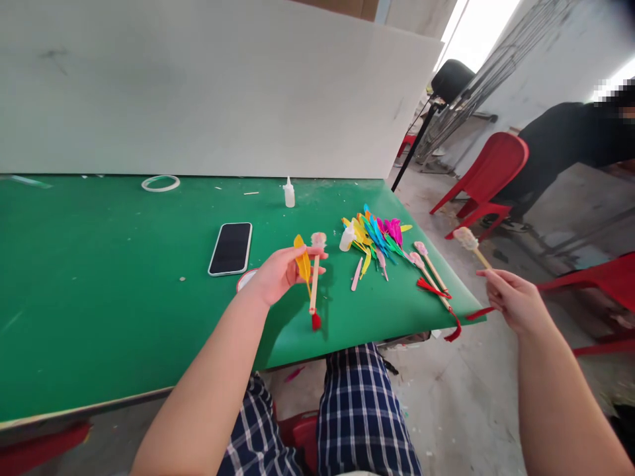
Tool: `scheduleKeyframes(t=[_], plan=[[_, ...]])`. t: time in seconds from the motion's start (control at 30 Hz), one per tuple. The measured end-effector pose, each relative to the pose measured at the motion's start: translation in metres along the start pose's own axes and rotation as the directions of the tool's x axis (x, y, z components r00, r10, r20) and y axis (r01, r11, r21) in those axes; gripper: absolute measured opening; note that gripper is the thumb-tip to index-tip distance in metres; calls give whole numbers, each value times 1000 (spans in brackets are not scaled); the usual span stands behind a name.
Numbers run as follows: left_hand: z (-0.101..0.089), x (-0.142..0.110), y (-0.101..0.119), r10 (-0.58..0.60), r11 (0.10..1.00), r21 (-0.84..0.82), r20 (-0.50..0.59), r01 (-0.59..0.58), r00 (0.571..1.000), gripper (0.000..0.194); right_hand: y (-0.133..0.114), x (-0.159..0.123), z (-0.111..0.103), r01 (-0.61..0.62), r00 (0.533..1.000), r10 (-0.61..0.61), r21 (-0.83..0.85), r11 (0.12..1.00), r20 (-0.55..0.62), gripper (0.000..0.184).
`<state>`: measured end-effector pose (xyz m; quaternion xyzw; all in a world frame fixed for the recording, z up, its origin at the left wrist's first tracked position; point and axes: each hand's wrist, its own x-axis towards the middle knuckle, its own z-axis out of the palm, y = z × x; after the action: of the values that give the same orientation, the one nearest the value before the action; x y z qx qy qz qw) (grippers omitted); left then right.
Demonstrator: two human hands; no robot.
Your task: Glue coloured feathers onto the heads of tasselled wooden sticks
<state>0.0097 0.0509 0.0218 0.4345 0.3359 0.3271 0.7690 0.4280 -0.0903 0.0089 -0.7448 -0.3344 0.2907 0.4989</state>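
Observation:
My left hand (pixel 278 272) is closed over the green table (pixel 99 277), pinching a wooden stick (pixel 314 284) with a pink tip and red tassel, along with a yellow feather (pixel 301 263). My right hand (pixel 510 299) is off the table's right edge, gripping a second stick (pixel 472 244) with a pink tip; a red tassel (pixel 479 313) hangs below that hand. A pile of coloured feathers (pixel 377 235) lies near the right edge, with two more tasselled sticks (pixel 430 272) beside it.
A black phone (pixel 231 248), a small white glue bottle (pixel 289 193), another bottle (pixel 346 238) by the feathers, and a white tape ring (pixel 160 183) lie on the table. Red chairs (pixel 489 173) and a person in black (pixel 565 149) are to the right. A white board (pixel 223 86) backs the table.

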Motion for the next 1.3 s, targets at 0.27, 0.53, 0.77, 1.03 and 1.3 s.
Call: scheduleKeyframes(t=[0.27, 0.53, 0.77, 1.03, 1.3], plan=[[36, -54, 30, 100, 995, -48, 247, -91, 964, 34, -17, -41, -40, 178, 973, -167, 54, 983, -162, 28], [2, 10, -15, -56, 987, 147, -108, 71, 993, 35, 32, 13, -17, -113, 987, 1, -684, 721, -162, 42], [-14, 31, -33, -18, 900, 407, -323, 156, 946, 44, 30, 27, 30, -96, 994, 1, -875, 475, -109, 47], [-14, 23, -24, 233, 804, 594, -372, 38, 899, 39, 25, 15, 49, 132, 966, -255, -911, 391, 31, 47], [-10, 7, -10, 47, 943, 330, -273, 47, 961, 42, -36, 7, 137, 500, 864, -454, -486, 717, 220, 43]])
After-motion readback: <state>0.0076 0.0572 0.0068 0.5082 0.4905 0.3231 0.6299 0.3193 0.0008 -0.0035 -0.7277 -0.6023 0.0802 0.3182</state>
